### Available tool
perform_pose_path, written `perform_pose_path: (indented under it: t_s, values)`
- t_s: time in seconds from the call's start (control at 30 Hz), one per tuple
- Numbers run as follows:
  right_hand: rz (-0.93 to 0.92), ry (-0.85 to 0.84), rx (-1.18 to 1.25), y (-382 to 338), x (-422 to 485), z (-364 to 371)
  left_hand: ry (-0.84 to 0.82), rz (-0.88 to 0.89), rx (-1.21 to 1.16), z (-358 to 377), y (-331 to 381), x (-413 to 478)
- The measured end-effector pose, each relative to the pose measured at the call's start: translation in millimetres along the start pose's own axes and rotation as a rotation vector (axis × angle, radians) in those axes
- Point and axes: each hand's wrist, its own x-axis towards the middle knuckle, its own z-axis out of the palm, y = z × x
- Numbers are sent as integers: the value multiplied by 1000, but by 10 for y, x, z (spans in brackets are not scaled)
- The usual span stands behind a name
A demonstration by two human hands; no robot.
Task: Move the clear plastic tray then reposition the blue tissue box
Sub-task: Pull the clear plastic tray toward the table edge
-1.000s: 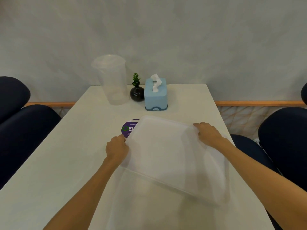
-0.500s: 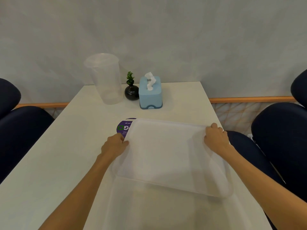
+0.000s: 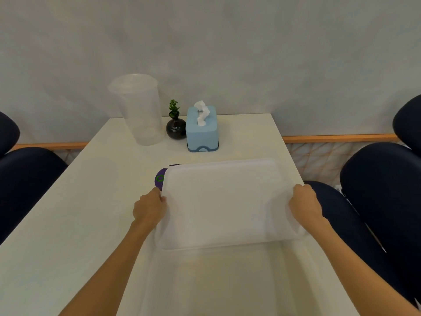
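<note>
Behind the tray (image 3: 227,201) stand cup (image 3: 139,110), vase (image 3: 175,128), tissue box (image 3: 202,131) (left to right).

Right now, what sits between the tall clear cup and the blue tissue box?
In the head view, a small black vase holding a green sprig stands between the clear cup and the tissue box.

Landmark: blue tissue box (image 3: 202,131) at the table's far edge.
Left of box: black vase (image 3: 175,128) just beside, clear cup (image 3: 139,110) beyond.
Right of box: bare table (image 3: 250,135).
Front of box: open strip, then clear plastic tray (image 3: 227,201).
</note>
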Motion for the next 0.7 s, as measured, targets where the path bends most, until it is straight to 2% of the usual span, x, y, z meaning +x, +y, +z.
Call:
perform_pose_path:
  t_s: [0.2,0.43,0.7]
  values:
    - [52,-39,106,30,109,-91,1,-7,-71,-39,121,7]
    - [83,-64,92,95,42,-121,6,65,-58,-29,253,66]
    - [72,-76,75,88,21,-141,-49,27,-127,-100,179,45]
